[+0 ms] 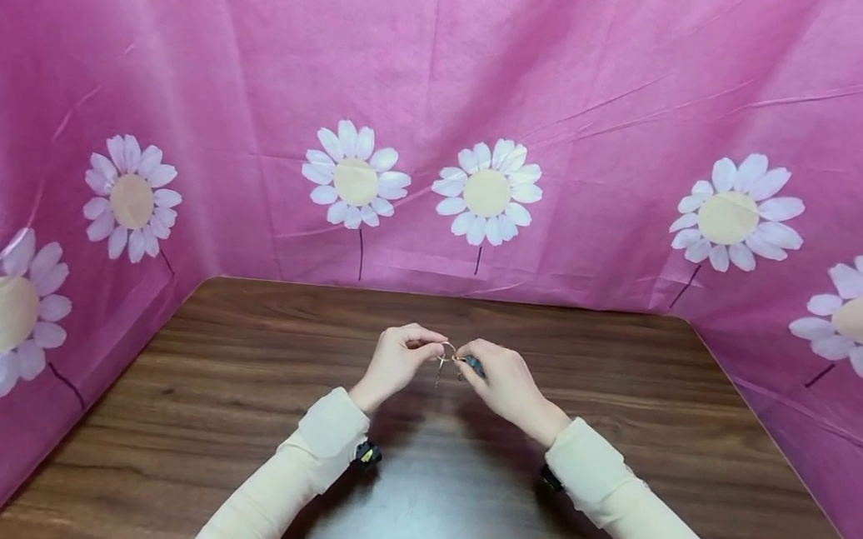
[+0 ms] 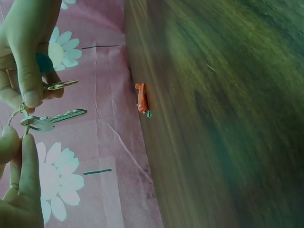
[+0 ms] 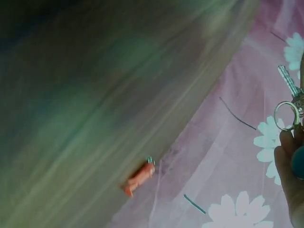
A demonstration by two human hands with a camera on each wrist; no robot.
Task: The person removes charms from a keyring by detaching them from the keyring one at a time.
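Note:
A metal key ring (image 3: 285, 116) spans the gap between the two hands, raised above the table. The left hand (image 1: 398, 359) pinches one side of it between thumb and fingertips. On the other side, the right hand (image 1: 505, 381) pinches the ring at its fittings, with a round teal fob (image 2: 43, 62) partly hidden under the fingers. A silver key (image 2: 54, 119) hangs on the ring close to the left fingertips. Near the right thumb a brass-coloured piece (image 2: 61, 85), perhaps another key, sticks out.
An orange item (image 2: 141, 98) with a small green end lies near the far table edge in both wrist views; the head view does not show it. Pink cloth (image 1: 432, 52) printed with daisies surrounds the brown wooden table (image 1: 240, 423).

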